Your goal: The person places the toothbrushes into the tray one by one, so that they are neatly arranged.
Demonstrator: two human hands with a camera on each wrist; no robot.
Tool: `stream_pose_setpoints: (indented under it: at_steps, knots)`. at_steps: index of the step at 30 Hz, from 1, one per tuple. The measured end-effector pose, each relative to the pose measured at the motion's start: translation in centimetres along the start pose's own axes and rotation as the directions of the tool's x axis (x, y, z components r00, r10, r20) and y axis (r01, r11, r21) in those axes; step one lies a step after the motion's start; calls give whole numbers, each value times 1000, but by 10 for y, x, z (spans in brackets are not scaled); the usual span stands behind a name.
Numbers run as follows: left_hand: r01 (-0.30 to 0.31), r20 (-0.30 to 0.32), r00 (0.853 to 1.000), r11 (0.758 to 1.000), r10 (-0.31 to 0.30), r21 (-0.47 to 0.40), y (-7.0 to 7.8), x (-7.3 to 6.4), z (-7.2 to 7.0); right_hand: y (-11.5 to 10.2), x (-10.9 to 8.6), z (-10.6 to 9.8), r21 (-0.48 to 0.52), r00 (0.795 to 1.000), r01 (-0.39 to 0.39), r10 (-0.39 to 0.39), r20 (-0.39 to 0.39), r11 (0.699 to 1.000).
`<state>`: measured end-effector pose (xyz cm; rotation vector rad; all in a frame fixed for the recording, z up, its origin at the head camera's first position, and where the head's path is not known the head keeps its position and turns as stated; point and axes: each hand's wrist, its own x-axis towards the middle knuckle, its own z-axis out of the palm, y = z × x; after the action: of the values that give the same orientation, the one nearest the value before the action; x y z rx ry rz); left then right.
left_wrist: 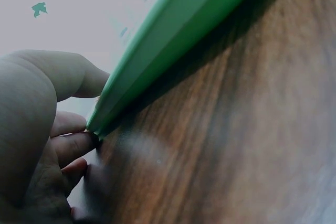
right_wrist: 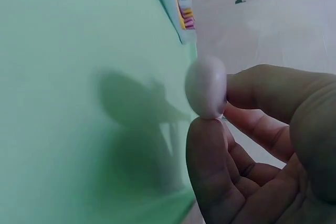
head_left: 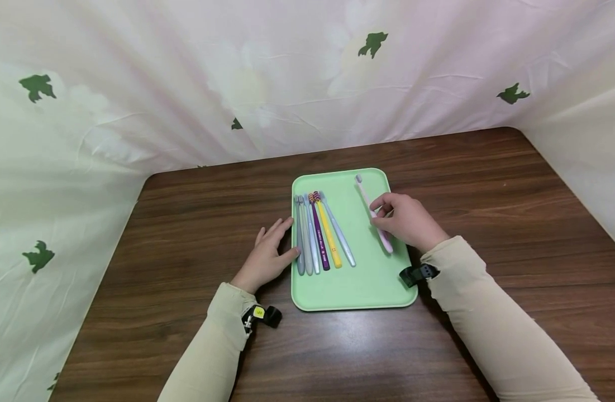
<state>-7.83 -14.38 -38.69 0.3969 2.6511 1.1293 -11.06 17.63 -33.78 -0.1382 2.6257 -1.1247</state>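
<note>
My right hand pinches a pink toothbrush between thumb and fingertips over the right side of a green tray. The brush slants, its head toward the tray's far edge. In the right wrist view the rounded end of its handle faces the camera, and a shadow falls on the tray. My left hand rests at the tray's left edge with fingers extended, the thumb reaching over the rim by the grey toothbrush. Beside that lie several more, including a purple toothbrush and a yellow toothbrush.
A light-blue toothbrush lies slanted, nearest the tray's middle. The tray rests on a dark wooden table. A pale curtain with green bird shapes stands behind the table and along its sides.
</note>
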Motion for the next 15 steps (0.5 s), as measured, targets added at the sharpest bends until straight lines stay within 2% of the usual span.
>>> stream_pose_setpoints:
  at_steps: [15]
  knots:
    - [9,-2,1000,1000,-9,3,4,0,-1,-11,6,16,21,998,24,-25,55,999]
